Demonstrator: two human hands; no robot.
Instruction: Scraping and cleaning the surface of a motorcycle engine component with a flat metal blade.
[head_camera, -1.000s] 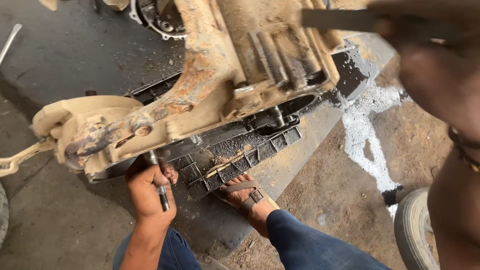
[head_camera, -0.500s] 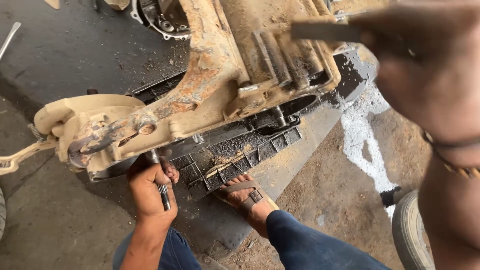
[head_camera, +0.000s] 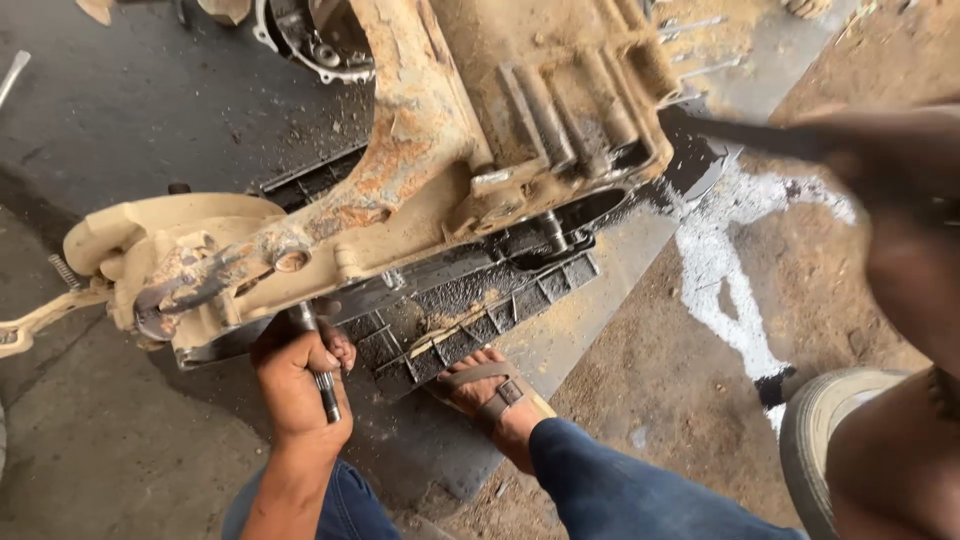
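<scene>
Landmark: a rusted, cream-painted scooter frame (head_camera: 420, 190) was seen lying tipped on its side across the concrete floor (head_camera: 110, 130), coated in dirt and flaking rust.
Left hand: the left hand (head_camera: 300, 385) was held just below the frame's lower edge, near its front end – the fingers (head_camera: 335, 355) were curled tight together around a slim metal tool.
Metal tool: the metal tool (head_camera: 318, 365) was gripped upright, its upper end pressed against the underside of the frame, its ribbed lower end showing beneath the fist.
Right hand: the right hand (head_camera: 880, 190) was raised to the right of the frame, close to the lens and badly blurred; it was closed around a dark bar, though how the single fingers lay could not be told.
Dark bar: the dark bar (head_camera: 740, 132) was held level, its far tip just beside the frame's rear corner – whether it touched could not be told.
Floorboard grid: a black ribbed floorboard panel (head_camera: 470, 315) was seen under the frame, flat on the ground.
Foot: a sandalled foot (head_camera: 495, 395) was planted on the grid's lower edge, below the frame.
Paint: a white paint splash (head_camera: 725, 265) was spread on the ground to the right of the frame.
Tyre: a tyre edge (head_camera: 810, 440) was seen well below and right of the frame.
</scene>
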